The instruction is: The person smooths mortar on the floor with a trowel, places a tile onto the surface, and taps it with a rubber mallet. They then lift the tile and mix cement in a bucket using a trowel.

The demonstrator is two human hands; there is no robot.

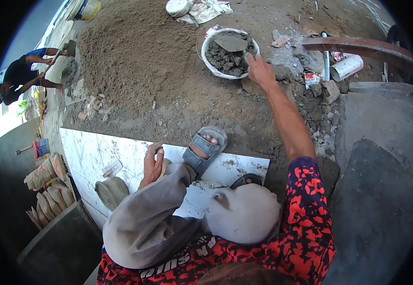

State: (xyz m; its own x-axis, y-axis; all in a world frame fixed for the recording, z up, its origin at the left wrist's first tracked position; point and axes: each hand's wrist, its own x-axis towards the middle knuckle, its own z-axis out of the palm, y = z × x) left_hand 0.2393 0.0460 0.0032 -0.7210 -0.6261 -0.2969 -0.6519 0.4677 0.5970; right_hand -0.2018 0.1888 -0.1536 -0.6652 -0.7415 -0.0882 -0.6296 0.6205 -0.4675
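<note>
My right hand (260, 72) reaches forward to the right rim of a white bucket (211, 64) and is closed around the handle of a trowel. The flat grey trowel blade (230, 43) lies over the wet mortar (228, 59) in the bucket; the handle is mostly hidden by my fingers. My left hand (152, 165) is beside my bent knee, above the white tiles (92, 147), with its fingers loosely stretched and nothing in them. Near it on the tiles are a round grey container (112, 192) and a small whitish piece (112, 168).
A broad heap of sand or dry mix (126, 61) spreads ahead. At the far left a co-worker (23, 76) bends with a shovel (69, 47). Rubble, a white pipe piece (347, 68) and a rusty beam (358, 46) lie right; stacked sacks (50, 199) stand left.
</note>
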